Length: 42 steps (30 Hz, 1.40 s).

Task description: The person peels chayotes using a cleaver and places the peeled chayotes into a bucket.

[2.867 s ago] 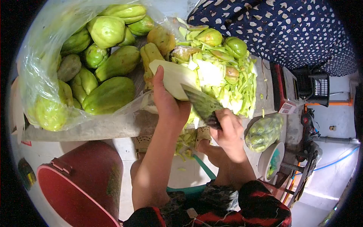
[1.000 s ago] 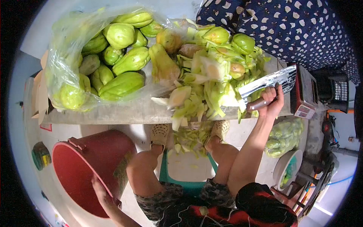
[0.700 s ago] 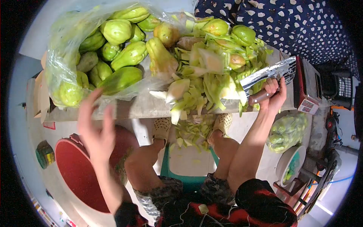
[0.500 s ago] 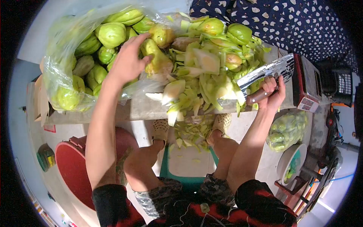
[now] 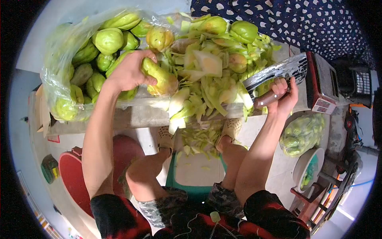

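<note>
My left hand [image 5: 128,74] is closed around a yellow-green chayote [image 5: 162,80] at the right edge of an open clear plastic bag [image 5: 53,75]. More chayotes [image 5: 108,41] fill that bag. My right hand [image 5: 283,95] grips the brown handle of a cleaver [image 5: 274,73], whose wide wet-looking blade points up and sideways beside the scale-like red box. Between my hands lies a heap of chayote peel and slices [image 5: 205,89], some hanging over the table's front edge. A few whole chayotes [image 5: 243,32] rest at the back of the heap.
The grey table [image 5: 75,126] runs across in front of my knees. Below stand a red bucket [image 5: 69,175], a tied bag of chayotes [image 5: 302,135] and a white basin [image 5: 296,171]. A red boxy device [image 5: 323,81] sits at the table's right end. Peel scraps [image 5: 199,143] litter the floor.
My left hand has gone from reaching open over the chayote to closing on it, and the chayote has tilted slightly. My right hand still holds the cleaver in much the same place.
</note>
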Motion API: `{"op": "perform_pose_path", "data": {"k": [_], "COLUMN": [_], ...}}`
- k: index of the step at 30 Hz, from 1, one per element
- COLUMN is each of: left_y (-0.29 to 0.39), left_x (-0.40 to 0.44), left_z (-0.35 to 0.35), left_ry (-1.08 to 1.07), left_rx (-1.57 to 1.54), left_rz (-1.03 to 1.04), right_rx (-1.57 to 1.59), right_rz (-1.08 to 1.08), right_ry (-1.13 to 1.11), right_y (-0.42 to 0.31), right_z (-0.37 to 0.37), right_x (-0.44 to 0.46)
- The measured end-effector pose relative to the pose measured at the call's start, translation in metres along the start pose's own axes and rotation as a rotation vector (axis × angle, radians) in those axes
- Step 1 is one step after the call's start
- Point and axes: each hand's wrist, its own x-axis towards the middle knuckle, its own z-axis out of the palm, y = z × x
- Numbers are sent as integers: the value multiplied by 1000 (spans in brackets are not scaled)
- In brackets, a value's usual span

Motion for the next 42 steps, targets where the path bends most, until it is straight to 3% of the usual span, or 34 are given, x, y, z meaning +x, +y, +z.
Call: {"op": "perform_pose_path", "data": {"k": [5,6,7,9,13,14,16,17,19,23,25,26,28,31,38,40,42], "left_y": [18,17,17,25,66,58,43,43,62,81,95,102,117,120,117,112,89], "left_x": [-10,-6,-3,1,21,26,38,44,56,75,79,80,81,84,103,98,93], "left_z": [-12,-13,-16,-24,9,18,43,53,70,81,78,76,71,74,85,86,82], "left_ry": [-4,44,46,55,342,347,-222,-219,-367,-473,-197,-209,258,374,391,134,220], "left_rx": [-141,-197,-198,-606,-1374,-1377,-1916,-1920,-2258,-2306,-2098,-2097,-1662,-1580,-1606,-1063,-903], "left_rz": [-42,108,110,-141,-500,-493,-182,-172,-160,-135,-204,-201,-282,-202,-175,-165,-78], "right_rx": [-58,-55,-57,-11,2,-17,-52,-56,-35,-68,-63,-81,-97,-143,-75,-105,-116], "right_rz": [-13,-7,-9,-1,16,11,3,2,20,-2,-11,-12,-2,2,26,38,35], "right_ry": [23,42,40,46,15,40,63,55,59,69,73,68,48,54,40,50,54], "right_y": [2,2,1,3,6,8,9,9,8,4,2,2,3,6,8,9,9], "right_z": [3,3,3,5,7,9,9,9,10,7,6,5,7,9,4,6,8], "right_x": [-1,0,0,-1,1,1,-1,0,-2,-1,-1,-1,-3,-3,-1,-1,0]}}
